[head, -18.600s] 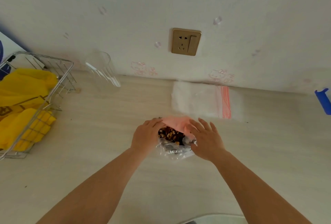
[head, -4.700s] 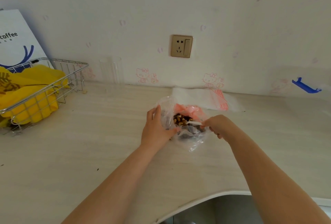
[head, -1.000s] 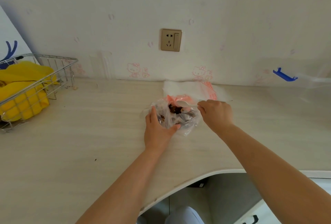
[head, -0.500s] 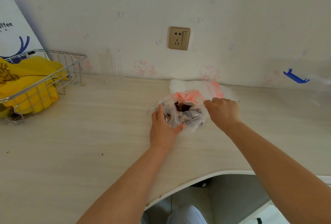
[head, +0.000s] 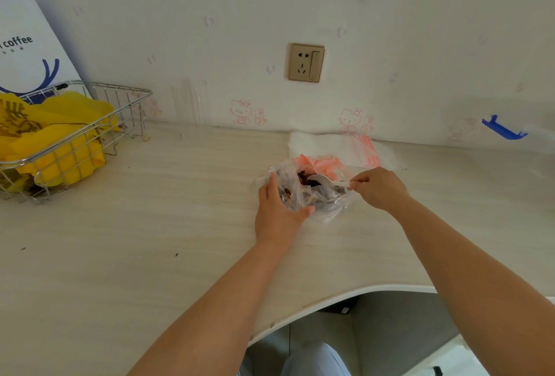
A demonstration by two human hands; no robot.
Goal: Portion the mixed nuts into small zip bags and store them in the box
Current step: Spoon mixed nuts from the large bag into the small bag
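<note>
A person stands at a pale wood-grain counter [head: 150,240] and looks down at both bare forearms reaching toward the far wall. The left hand [head: 277,213] cups the near-left side of a crumpled clear plastic bag of mixed nuts [head: 312,192], fingers and thumb curled around the plastic, holding its mouth open. The bag sits on the counter at the middle, a pink inner layer showing at its far rim. The right hand [head: 380,189] is just right of the bag, its fingers pinching the handle of a white plastic spoon [head: 326,181], whose bowl lies over the dark nuts in the bag's opening. Half a second earlier that hand rested closed at the bag's right edge and the spoon could hardly be made out; now the spoon is drawn out and plainly visible, and the hand has shifted slightly right. The left hand's hold on the bag is unchanged. Just beyond the bag, against the wall, lies a flat stack of small zip bags [head: 333,147] with red seal strips, in the same place as before. At far left a wire basket [head: 90,135] holds yellow packaging, with a white coffee-branded paper bag [head: 27,45] behind it. A clear glass [head: 189,102] stands by the wall, and a brass-coloured wall socket [head: 305,62] is above the counter. A blue clip [head: 503,130] shows at far right.
</note>
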